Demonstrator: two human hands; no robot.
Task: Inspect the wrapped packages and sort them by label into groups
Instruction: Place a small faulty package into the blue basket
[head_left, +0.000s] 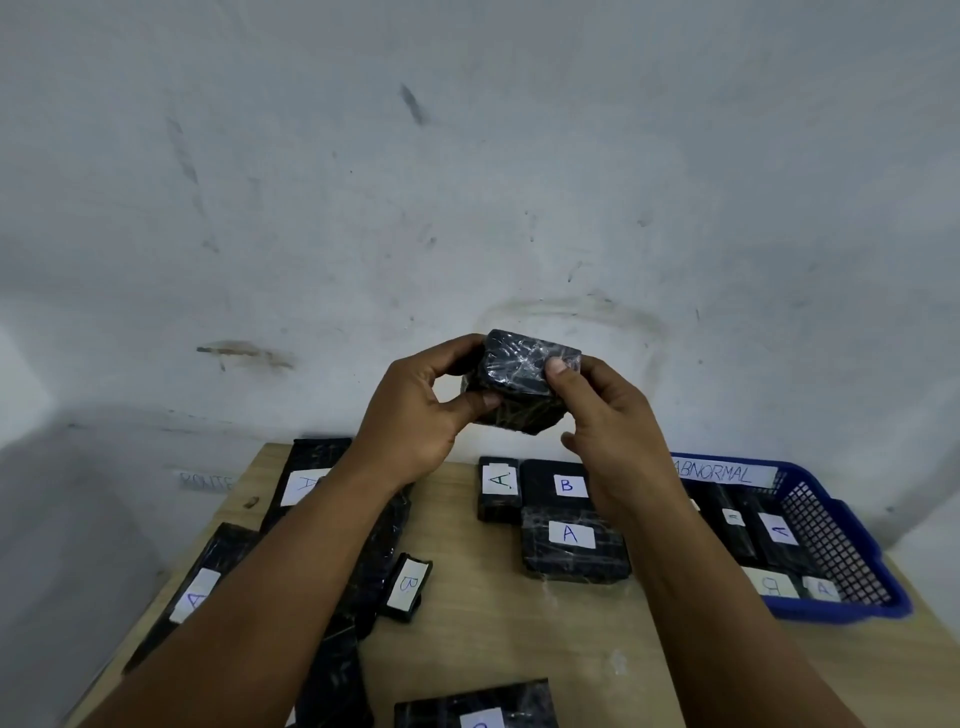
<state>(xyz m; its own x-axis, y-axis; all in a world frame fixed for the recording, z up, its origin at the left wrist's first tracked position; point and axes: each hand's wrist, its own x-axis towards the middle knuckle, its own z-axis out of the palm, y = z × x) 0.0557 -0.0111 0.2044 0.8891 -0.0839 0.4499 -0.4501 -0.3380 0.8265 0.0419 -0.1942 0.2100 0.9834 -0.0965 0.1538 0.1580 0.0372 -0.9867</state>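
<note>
Surface: light wooden surface (478, 623), black labelled packages (574, 545) spread on it
Wall: stained white wall (467, 156) behind
Basket: blue "ABNORMAL" basket (841, 525) at right
Hands: left hand (415, 415) and right hand (613, 426) grip one wrapped package (519, 384) above the surface

A black, plastic-wrapped package (524, 382) is held tilted above the desk (478, 613), no label showing. Below lie more black packages: a small A-labelled one (500, 488) just beside a B one (558, 486), touching a larger A one (574, 543).

Both hands (415, 415) grip black package (524, 374)
</note>
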